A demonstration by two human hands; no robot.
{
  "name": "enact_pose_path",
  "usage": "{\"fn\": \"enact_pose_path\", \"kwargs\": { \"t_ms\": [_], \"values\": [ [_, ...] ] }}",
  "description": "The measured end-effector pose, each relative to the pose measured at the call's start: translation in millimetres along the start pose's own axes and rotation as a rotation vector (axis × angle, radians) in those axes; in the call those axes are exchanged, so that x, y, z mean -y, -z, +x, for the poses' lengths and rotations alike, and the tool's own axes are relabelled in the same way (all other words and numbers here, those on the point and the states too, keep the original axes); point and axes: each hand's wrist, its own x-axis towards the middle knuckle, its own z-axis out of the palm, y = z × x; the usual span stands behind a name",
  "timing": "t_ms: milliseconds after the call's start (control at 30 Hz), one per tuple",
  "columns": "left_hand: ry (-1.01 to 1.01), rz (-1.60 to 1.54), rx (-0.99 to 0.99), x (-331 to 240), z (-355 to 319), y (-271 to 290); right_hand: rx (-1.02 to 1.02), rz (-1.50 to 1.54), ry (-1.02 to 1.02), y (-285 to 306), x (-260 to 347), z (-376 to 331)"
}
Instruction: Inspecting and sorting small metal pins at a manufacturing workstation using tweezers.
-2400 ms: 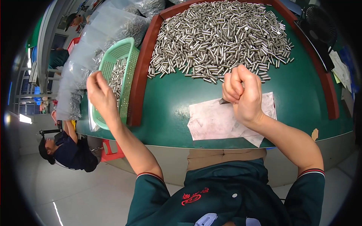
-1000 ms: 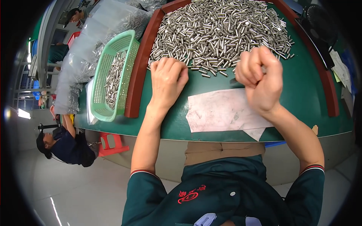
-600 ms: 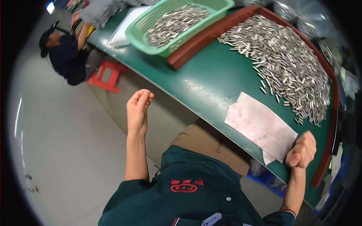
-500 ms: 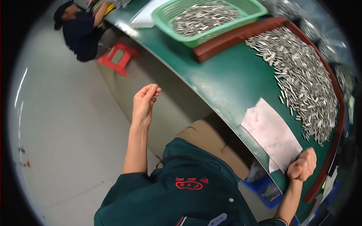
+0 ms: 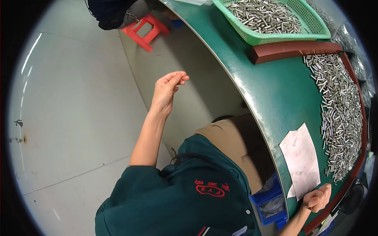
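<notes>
My left hand point(image 5: 170, 90) is raised over the floor beside the table, thumb and fingers pinched together. Whatever it may hold is too small to make out. My right hand point(image 5: 317, 198) is curled closed at the near end of the table, touching or just above a worn, stained white sheet point(image 5: 302, 161). Its palm and fingertips are hidden, so its contents cannot be seen. Beyond that hand spreads a large heap of small, shiny metal pins point(image 5: 341, 118) on the green tabletop point(image 5: 267, 94).
A reddish-brown strip point(image 5: 295, 50) borders the heap. Behind it stands a green perforated basket point(image 5: 271, 39) of similar pins. Clear bags point(image 5: 356, 65) line the far right. Blue bins point(image 5: 271, 206) sit below the table edge. A person point(image 5: 112, 13) is near a red stool point(image 5: 145, 32).
The whole view has turned, so table, heap and basket appear farther right. My left hand shows slightly higher and to the right, still pinched; my right hand appears lower, still closed.
</notes>
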Motion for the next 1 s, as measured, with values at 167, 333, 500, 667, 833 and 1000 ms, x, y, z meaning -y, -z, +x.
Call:
{"fn": "enact_pose_path", "kwargs": {
  "t_ms": [167, 333, 500, 667, 833, 1000],
  "values": [
    [0.008, -0.004, -0.046, 7.3, 7.1, 2.7, -0.029, 0.008, -0.028, -0.8, -3.5, -9.1],
    [-0.877, 1.389, -0.431, 29.1, 18.4, 32.4, -0.027, 0.022, -0.035, -1.2, -3.5, -5.5],
    [-0.843, 1.415, -0.543, 31.1, 24.2, 40.3, 0.013, 0.000, -0.026, 5.1, 2.1, 3.3],
    [-0.798, 1.247, -0.363, 5.1, 10.7, 3.6, 0.131, 0.029, -0.068, 19.8, 6.2, 0.3],
    [-1.322, 0.810, -0.045, -46.0, -36.6, -74.0, 0.147, 0.033, -0.026, 9.3, 2.1, -2.5],
    [-1.466, 0.582, 0.462, -78.0, -52.9, -186.0, 0.022, -0.074, 0.039, 12.4, -0.6, -5.4]
  ]
}}
